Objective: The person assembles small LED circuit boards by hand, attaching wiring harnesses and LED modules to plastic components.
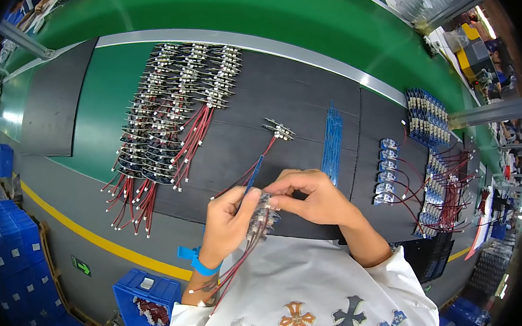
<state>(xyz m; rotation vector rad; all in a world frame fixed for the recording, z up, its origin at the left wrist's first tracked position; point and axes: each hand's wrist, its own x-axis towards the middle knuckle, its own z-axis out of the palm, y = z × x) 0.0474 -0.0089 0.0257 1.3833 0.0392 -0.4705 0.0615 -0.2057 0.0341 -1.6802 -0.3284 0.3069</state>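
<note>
In front of my chest, my left hand (227, 219) is closed around a small stack of circuit boards (259, 223) with red and dark wires trailing down past my wrist. A thin blue strip (254, 174) sticks up from the same hand, between thumb and fingers. My right hand (313, 197) is closed, its thumb and fingertips pinching at the upper right edge of that stack; whether they grip a board or a wire plug is hidden. Just beyond, a small group of boards (280, 129) lies on the black mat with its wires running toward me. A blue band circles my left wrist.
Rows of wired boards (174, 108) cover the mat's left part. A pile of thin blue strips (332, 142) lies right of centre. Farther right are several single boards (387, 171) and stacked boards (429, 119). A blue bin (146, 301) stands on the floor at lower left.
</note>
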